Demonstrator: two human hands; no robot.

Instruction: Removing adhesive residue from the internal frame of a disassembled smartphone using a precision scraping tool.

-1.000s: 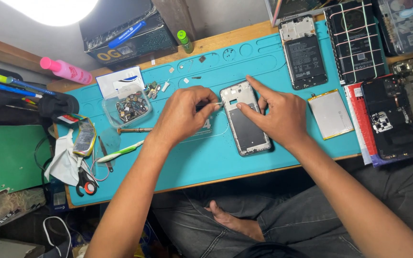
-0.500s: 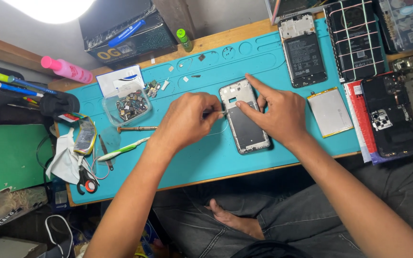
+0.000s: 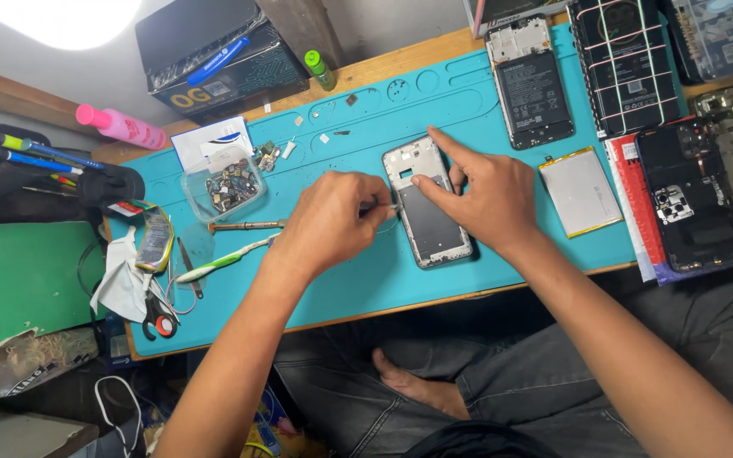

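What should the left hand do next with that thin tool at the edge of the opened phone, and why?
Probably ease the thin tool a little further along the opened phone's left edge. Its tip sits right at that edge, the left hand pinches it, and the right hand presses the phone flat on the teal mat, so it looks steady enough for a gentle push.

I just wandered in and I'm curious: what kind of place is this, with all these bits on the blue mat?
Most likely a phone repair bench. An opened phone frame lies on a teal work mat, a loose battery lies beside it, and a clear tub of small parts stands nearby.
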